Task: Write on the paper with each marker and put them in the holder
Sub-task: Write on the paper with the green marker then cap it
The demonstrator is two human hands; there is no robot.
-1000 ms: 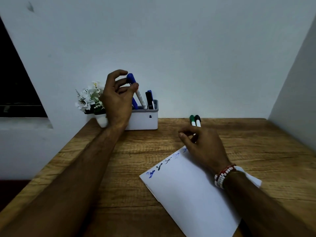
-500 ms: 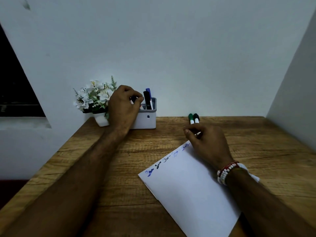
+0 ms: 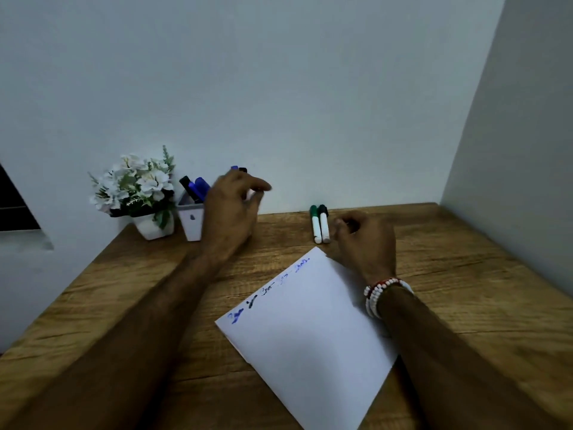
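A white sheet of paper [image 3: 313, 330] lies tilted on the wooden desk, with blue and black scribbles along its upper left edge. Two markers lie side by side beyond its top corner, a green-capped one [image 3: 315, 225] and a black-capped one [image 3: 324, 224]. The white holder [image 3: 191, 223] stands at the back left with several blue and black markers [image 3: 198, 188] in it. My left hand [image 3: 231, 209] hovers in front of the holder, fingers apart, holding nothing, and hides the holder's right part. My right hand [image 3: 362, 240] rests curled on the paper's top corner, just right of the two markers.
A small white pot of white artificial flowers [image 3: 139, 189] stands left of the holder. Walls close the desk [image 3: 449, 274] at the back and on the right. The desk's left edge drops off near a dark opening.
My left hand put the blue marker down into the holder, let go and drew back to the right. My right hand shifted slightly right, uncovering the two lying markers.
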